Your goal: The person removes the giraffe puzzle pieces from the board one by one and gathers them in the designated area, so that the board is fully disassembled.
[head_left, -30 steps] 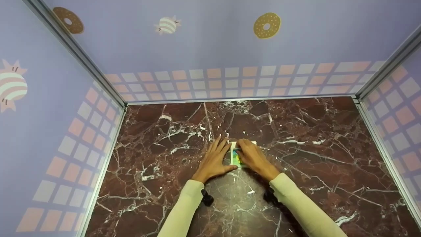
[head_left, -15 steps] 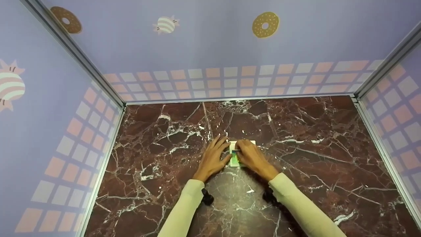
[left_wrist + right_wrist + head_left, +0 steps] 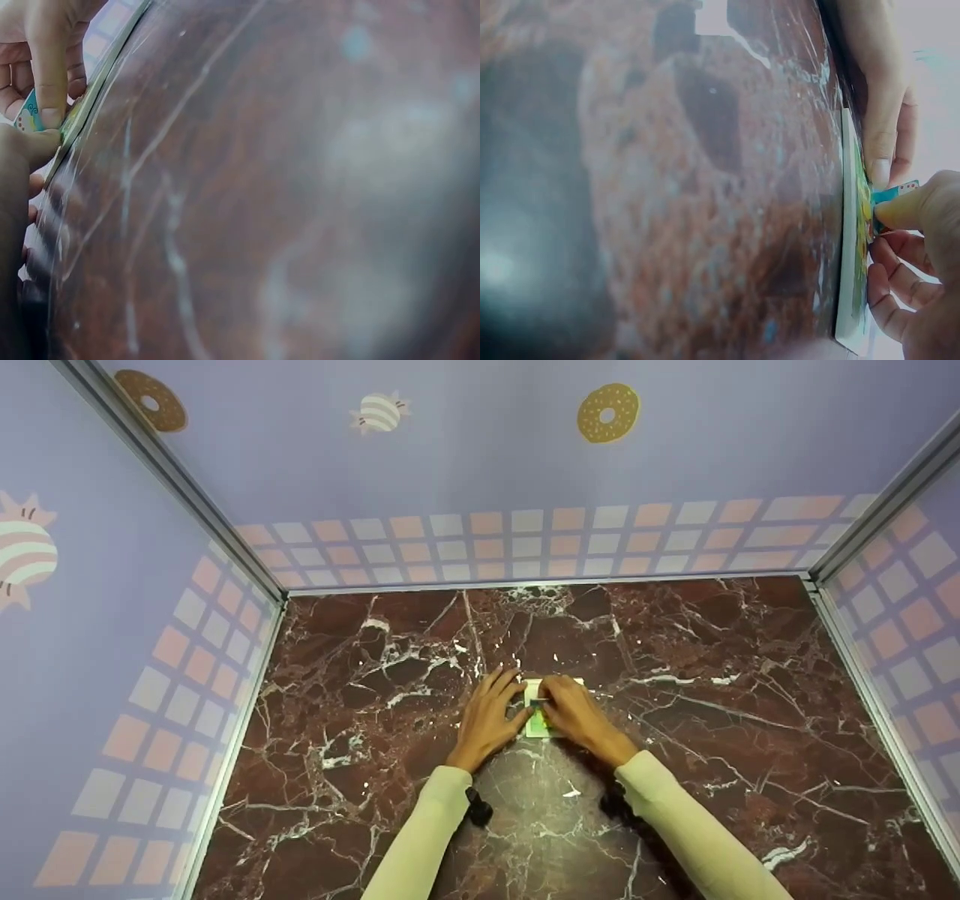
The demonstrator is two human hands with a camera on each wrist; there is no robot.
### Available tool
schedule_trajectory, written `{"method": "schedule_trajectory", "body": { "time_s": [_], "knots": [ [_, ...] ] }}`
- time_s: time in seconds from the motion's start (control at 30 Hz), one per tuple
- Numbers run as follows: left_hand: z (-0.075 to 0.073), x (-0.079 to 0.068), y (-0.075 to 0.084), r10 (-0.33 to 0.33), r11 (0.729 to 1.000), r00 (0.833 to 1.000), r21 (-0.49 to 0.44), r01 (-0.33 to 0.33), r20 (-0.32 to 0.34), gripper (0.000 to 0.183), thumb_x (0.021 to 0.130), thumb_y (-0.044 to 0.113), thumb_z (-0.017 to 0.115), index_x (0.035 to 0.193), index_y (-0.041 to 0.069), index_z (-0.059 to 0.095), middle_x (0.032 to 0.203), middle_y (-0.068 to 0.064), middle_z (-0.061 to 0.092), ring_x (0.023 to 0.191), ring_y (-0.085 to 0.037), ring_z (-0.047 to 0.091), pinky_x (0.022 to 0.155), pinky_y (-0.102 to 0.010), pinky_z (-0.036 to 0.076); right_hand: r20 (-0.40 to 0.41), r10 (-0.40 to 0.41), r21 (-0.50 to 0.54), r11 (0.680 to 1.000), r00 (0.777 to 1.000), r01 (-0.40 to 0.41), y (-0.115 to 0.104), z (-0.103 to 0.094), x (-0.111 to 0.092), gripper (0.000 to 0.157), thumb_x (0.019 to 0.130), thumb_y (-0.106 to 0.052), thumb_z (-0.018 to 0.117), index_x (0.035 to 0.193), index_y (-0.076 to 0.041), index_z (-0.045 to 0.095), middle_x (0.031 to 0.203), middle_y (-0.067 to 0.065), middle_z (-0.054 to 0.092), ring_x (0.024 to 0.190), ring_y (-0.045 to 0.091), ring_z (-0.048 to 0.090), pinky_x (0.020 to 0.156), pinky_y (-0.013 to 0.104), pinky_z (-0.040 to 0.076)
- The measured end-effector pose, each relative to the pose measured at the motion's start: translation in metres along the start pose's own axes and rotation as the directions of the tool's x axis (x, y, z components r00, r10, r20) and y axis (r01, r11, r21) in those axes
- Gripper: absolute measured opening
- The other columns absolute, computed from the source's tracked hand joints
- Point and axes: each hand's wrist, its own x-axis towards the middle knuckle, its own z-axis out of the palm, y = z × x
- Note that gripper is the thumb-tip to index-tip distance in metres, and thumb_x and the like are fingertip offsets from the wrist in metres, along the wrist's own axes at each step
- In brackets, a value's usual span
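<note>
A small flat board with a white edge and a green and yellow picture lies on the table, partly covered by my hands. My right hand pinches a thin teal picture piece between thumb and forefinger, tilted up against the board's face. In the right wrist view the other right fingers curl close to the board. My left hand lies flat at the board's left side, fingers stretched forward. The left thumb reaches over the board, its tip right by the teal piece in the left wrist view.
The table has a glossy dark red marble pattern with white veins. Lilac walls printed with squares, donuts and sweets rise at the back, left and right. A metal strip runs along the back edge.
My left thumb has moved up from the board's near left corner to beside the teal piece. My right hand keeps its pinch at nearly the same spot.
</note>
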Motion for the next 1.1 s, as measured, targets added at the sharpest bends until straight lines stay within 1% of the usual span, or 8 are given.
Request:
{"method": "schedule_trajectory", "body": {
  "time_s": [0.27,0.37,0.5,0.63,0.7,0.77,0.97,1.1],
  "knots": [
    [-0.002,0.001,-0.001,0.017,1.0,1.0,0.003,-0.017,-0.011,0.048,0.101,0.044,0.077,0.138,0.013,0.074,0.165,-0.009,0.056,0.158,-0.037,0.043,0.131,-0.057,0.034,-0.022,0.095,0.1,0.991,0.995,-0.093,-0.011,-0.008,0.008,0.018,0.09,0.002,0.08,0.095,-0.008,0.065,0.084,0.009,0.07,0.075,0.028,0.066,0.063,0.049,0.058],
    [-0.001,0.001,-0.001,0.01,1.0,1.0,0.008,-0.01,-0.007,0.048,0.101,0.044,0.077,0.138,0.014,0.074,0.165,-0.008,0.056,0.158,-0.036,0.043,0.131,-0.058,0.035,-0.015,0.139,0.105,0.985,0.99,-0.136,0.0,-0.001,0.007,0.02,0.091,-0.001,0.082,0.096,-0.009,0.065,0.084,0.008,0.072,0.074,0.026,0.068,0.063,0.046,0.058],
    [0.001,0.001,-0.001,0.007,1.0,1.0,0.018,-0.007,0.001,0.048,0.102,0.044,0.077,0.139,0.014,0.074,0.166,-0.007,0.055,0.16,-0.035,0.041,0.132,-0.056,0.033,0.013,0.21,0.126,0.97,0.978,-0.21,0.029,0.017,0.002,0.021,0.091,-0.005,0.085,0.097,-0.012,0.067,0.084,0.002,0.074,0.073,0.017,0.067,0.063,0.037,0.057],
    [0.001,0.0,-0.001,0.028,0.999,0.999,0.022,-0.028,-0.016,0.048,0.1,0.044,0.079,0.137,0.014,0.074,0.165,-0.007,0.056,0.159,-0.036,0.041,0.131,-0.056,0.035,0.022,0.235,0.159,0.959,0.972,-0.236,0.021,0.012,0.003,0.019,0.092,-0.003,0.084,0.096,-0.011,0.067,0.082,0.003,0.073,0.072,0.018,0.067,0.062,0.035,0.056],
    [0.001,0.0,-0.001,0.037,0.999,0.999,0.021,-0.037,-0.026,0.048,0.099,0.043,0.079,0.137,0.013,0.074,0.164,-0.008,0.056,0.159,-0.037,0.042,0.131,-0.057,0.036,0.009,0.226,0.179,0.958,0.974,-0.224,0.01,0.005,0.004,0.019,0.092,-0.003,0.083,0.096,-0.011,0.066,0.081,0.005,0.073,0.071,0.019,0.067,0.062,0.034,0.056],
    [0.002,0.0,-0.002,0.045,0.999,0.998,0.019,-0.044,-0.032,0.047,0.099,0.042,0.08,0.136,0.013,0.074,0.163,-0.009,0.057,0.158,-0.038,0.043,0.13,-0.058,0.036,-0.013,0.223,0.17,0.961,0.975,-0.218,0.011,0.007,0.005,0.021,0.091,-0.003,0.084,0.095,-0.012,0.065,0.08,0.004,0.073,0.07,0.019,0.067,0.061,0.034,0.055],
    [0.004,0.001,-0.002,0.05,0.998,0.998,0.03,-0.049,-0.029,0.046,0.099,0.043,0.08,0.134,0.014,0.075,0.163,-0.009,0.057,0.158,-0.038,0.043,0.13,-0.057,0.037,-0.064,0.126,0.137,0.984,0.99,-0.116,0.0,-0.001,0.004,0.024,0.093,-0.005,0.084,0.096,-0.012,0.062,0.08,0.004,0.072,0.069,0.024,0.069,0.056,0.042,0.055],
    [0.004,0.001,-0.002,0.058,0.998,0.997,0.039,-0.056,-0.047,0.045,0.097,0.041,0.082,0.132,0.013,0.075,0.162,-0.01,0.058,0.156,-0.039,0.045,0.129,-0.057,0.038,-0.092,0.069,0.12,0.991,0.993,-0.058,-0.004,-0.006,0.008,0.021,0.092,0.001,0.081,0.097,-0.009,0.063,0.083,0.005,0.074,0.074,0.028,0.074,0.058,0.047,0.059]
  ]
}}
